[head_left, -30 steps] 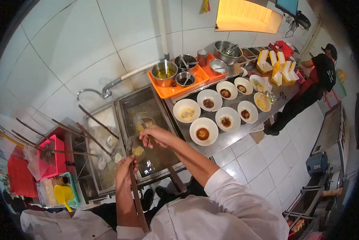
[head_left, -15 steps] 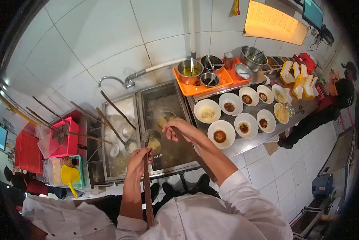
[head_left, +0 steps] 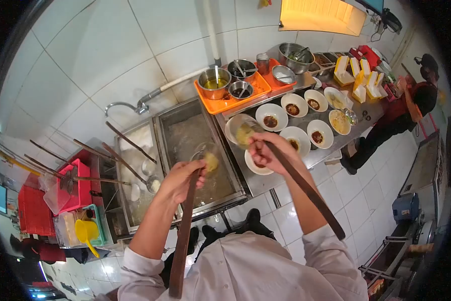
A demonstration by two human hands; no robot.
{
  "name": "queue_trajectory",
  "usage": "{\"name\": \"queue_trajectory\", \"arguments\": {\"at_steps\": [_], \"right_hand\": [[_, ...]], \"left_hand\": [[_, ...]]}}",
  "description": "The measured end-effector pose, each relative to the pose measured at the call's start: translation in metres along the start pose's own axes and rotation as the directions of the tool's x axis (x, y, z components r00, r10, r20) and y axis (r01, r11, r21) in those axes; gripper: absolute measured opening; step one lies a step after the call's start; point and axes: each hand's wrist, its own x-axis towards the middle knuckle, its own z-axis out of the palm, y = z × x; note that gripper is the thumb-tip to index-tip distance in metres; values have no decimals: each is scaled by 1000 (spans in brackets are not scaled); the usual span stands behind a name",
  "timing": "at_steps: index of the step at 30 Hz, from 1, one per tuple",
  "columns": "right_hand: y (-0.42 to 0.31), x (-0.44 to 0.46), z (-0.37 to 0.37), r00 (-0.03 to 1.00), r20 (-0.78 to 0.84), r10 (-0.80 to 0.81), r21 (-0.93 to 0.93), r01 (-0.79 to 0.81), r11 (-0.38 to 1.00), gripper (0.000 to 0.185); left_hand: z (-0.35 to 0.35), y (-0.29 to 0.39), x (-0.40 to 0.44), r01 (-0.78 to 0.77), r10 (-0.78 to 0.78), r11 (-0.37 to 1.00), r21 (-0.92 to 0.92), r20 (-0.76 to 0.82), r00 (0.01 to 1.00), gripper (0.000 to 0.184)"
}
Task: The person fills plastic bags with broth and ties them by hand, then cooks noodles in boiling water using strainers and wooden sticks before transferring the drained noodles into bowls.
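My right hand (head_left: 273,155) grips the long wooden handle of a noodle strainer (head_left: 243,134). Pale yellow noodles lie in its mesh basket, which hangs over the nearest white bowls at the left end of the counter. A second strainer (head_left: 210,159), also with noodles, is in my left hand (head_left: 184,178), closed around its handle. Its basket is above the vat of cloudy water (head_left: 190,130). Several white bowls stand in rows; a bowl (head_left: 272,123) near my right hand has dark sauce in it. The front bowl (head_left: 255,168) is partly hidden by my right hand.
An orange tray (head_left: 230,104) with metal pots stands behind the bowls. In the left, foamy vat (head_left: 136,173) rest several long-handled strainers. Red crates (head_left: 36,206) and a yellow scoop (head_left: 87,231) sit at left. Yellow boxes (head_left: 358,80) and another person (head_left: 401,115) are at right.
Both strainers have risen from the vat. The right one has swung right, over the bowls; the left one stays above the water. The view has shifted right, and the white-sleeved person at left is gone.
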Motion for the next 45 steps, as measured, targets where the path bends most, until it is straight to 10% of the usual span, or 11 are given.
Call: {"name": "queue_trajectory", "arguments": {"at_steps": [3,9,15,23,45], "right_hand": [[-15,-27,-30,968,-249,-44,-92,22,996,26],[-28,-66,-115,979,-196,63,144,-34,989,27],[22,-71,-175,930,-368,-18,0,19,1000,52],[65,-53,-218,925,-345,-157,-121,123,985,55],[60,-39,-262,939,-268,-216,-181,171,969,47]], "left_hand": [[43,4,10,71,-72,997,14,91,993,19],[86,-25,72,382,-292,915,-131,439,850,15],[99,-68,103,55,-149,953,298,302,942,22],[50,-185,173,-294,212,913,283,287,934,32],[67,-190,183,-355,298,905,233,247,922,32]]}}
